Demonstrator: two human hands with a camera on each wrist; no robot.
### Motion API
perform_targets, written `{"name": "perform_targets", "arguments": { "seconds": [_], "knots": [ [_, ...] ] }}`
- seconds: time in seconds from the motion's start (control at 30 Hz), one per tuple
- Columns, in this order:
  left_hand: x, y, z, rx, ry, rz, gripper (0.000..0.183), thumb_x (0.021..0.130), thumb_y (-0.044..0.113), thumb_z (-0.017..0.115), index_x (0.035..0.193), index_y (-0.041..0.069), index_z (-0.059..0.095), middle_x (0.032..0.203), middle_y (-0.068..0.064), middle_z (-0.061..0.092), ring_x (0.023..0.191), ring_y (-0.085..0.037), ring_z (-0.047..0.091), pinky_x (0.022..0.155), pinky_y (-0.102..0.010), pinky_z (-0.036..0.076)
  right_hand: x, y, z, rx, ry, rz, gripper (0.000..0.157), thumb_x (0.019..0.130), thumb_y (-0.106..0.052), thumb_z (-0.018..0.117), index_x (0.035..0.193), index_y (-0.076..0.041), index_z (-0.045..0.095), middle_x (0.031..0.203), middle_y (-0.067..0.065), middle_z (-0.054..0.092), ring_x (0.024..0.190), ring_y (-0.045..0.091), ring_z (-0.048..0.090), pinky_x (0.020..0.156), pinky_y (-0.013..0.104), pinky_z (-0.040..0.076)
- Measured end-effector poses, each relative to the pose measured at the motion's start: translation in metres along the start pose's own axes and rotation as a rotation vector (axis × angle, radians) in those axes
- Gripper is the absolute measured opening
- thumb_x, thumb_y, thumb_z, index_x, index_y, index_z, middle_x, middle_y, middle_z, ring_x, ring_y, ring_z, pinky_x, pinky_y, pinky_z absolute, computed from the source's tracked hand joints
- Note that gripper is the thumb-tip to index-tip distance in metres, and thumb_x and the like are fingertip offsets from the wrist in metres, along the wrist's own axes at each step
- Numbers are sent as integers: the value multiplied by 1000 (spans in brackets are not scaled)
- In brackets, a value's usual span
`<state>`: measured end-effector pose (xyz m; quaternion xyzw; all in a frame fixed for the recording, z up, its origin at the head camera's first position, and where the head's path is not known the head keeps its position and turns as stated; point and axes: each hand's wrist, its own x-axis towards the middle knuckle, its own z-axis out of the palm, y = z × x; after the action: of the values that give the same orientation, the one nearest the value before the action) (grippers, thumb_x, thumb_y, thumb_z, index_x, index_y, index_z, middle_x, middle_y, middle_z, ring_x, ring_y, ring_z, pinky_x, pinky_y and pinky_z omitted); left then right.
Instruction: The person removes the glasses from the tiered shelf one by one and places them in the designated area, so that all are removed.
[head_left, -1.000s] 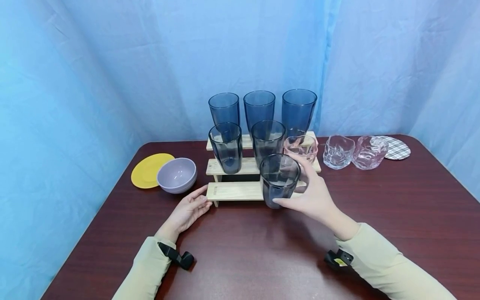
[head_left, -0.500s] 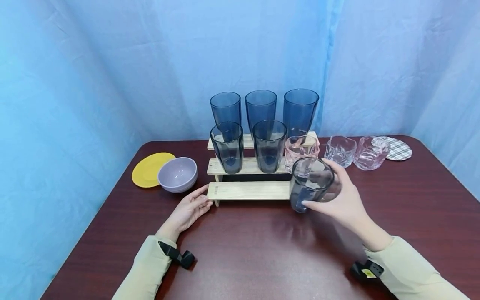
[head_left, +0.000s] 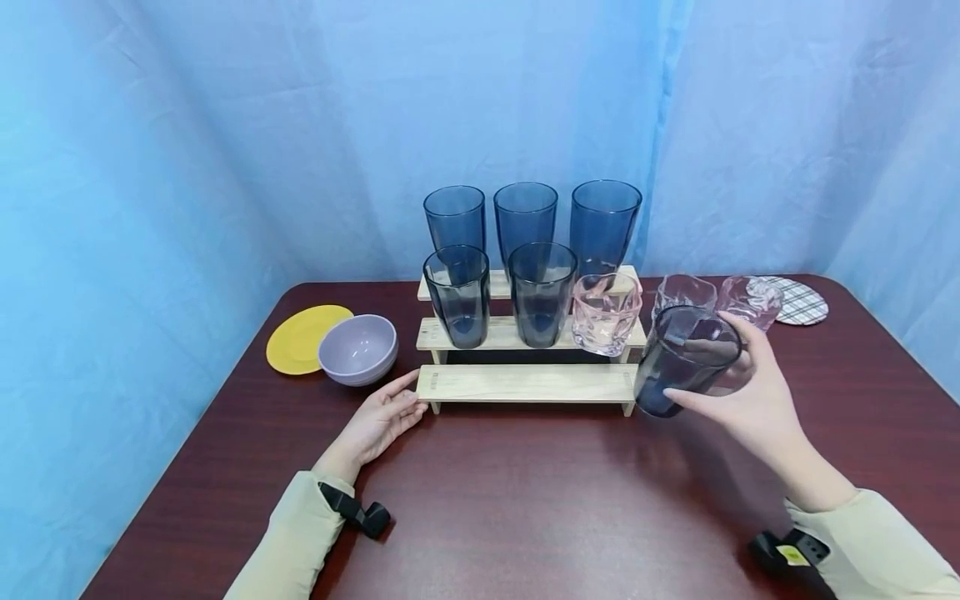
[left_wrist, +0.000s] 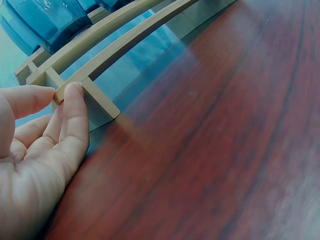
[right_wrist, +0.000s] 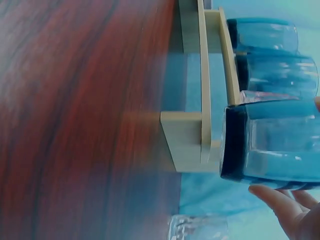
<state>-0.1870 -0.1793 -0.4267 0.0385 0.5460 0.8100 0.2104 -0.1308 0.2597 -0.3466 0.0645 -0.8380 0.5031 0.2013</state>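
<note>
My right hand (head_left: 765, 412) grips a smoky blue-grey drinking glass (head_left: 675, 371), tilted, just off the right end of the bottom shelf of a three-tier wooden stand (head_left: 525, 382). In the right wrist view, the glass (right_wrist: 280, 142) appears beside the stand's end, its thick base towards the shelf. At the opposite end, my left hand (head_left: 378, 423) pinches the corner of the bottom shelf between thumb and fingertip, as the left wrist view shows at the shelf corner (left_wrist: 62, 92). Nothing stands on that shelf. Two smoky glasses and a pink tumbler (head_left: 606, 321) occupy the middle tier.
Three blue glasses (head_left: 525, 212) line the top tier. A clear tumbler (head_left: 684, 292) and a pinkish one (head_left: 750, 300) stand right of the stand, partly behind the held glass, near a checked round mat (head_left: 804, 302). On the left are a lavender bowl (head_left: 358, 350) and a yellow plate (head_left: 298, 342).
My right hand has carried the smoky glass rightward from in front of the bottom shelf to beyond its right end, tilting it more. My left hand has stayed at the shelf corner.
</note>
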Motion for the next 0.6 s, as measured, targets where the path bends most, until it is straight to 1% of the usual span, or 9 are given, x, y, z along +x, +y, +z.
{"name": "perform_targets", "arguments": {
  "seconds": [0.17, 0.27, 0.4, 0.5, 0.6],
  "knots": [
    [1, 0, 0, 11, -8, 6, 58, 100, -2, 35, 150, -2, 7, 88, 5, 59, 81, -3, 62, 78, -15, 51, 2, 8, -11, 29, 49, 25, 99, 64, 14, 78, 143, -21, 29, 110, -19, 50, 81, -8, 58, 64, 9, 51],
    [1, -1, -1, 17, -4, 2, 58, 100, -2, 36, 150, -1, 8, 88, 5, 58, 81, -3, 62, 78, -15, 51, 3, 15, -19, 1, 75, 50, 98, 65, 12, 78, 143, -22, 28, 116, -20, 43, 84, -10, 56, 62, 7, 50],
    [1, 0, -1, 19, 8, -1, 58, 100, -2, 36, 151, -1, 8, 88, 5, 57, 81, -3, 62, 77, -15, 51, 6, 26, -31, -36, 101, 101, 98, 68, 4, 80, 145, -24, 26, 118, -20, 37, 86, -10, 53, 63, 6, 48],
    [0, 0, 0, 18, 11, -3, 58, 100, -3, 35, 150, -1, 8, 89, 5, 57, 82, -4, 61, 78, -15, 51, 10, 35, -39, -28, 134, 132, 98, 67, 3, 81, 145, -25, 27, 119, -18, 36, 83, -9, 54, 62, 5, 47],
    [0, 0, 0, 15, 13, -6, 58, 100, -3, 35, 150, -2, 8, 90, 5, 57, 82, -4, 61, 79, -15, 51, 13, 39, -49, -23, 158, 154, 98, 67, 4, 81, 144, -26, 28, 118, -17, 39, 81, -9, 54, 63, 4, 46]
  ]
}}
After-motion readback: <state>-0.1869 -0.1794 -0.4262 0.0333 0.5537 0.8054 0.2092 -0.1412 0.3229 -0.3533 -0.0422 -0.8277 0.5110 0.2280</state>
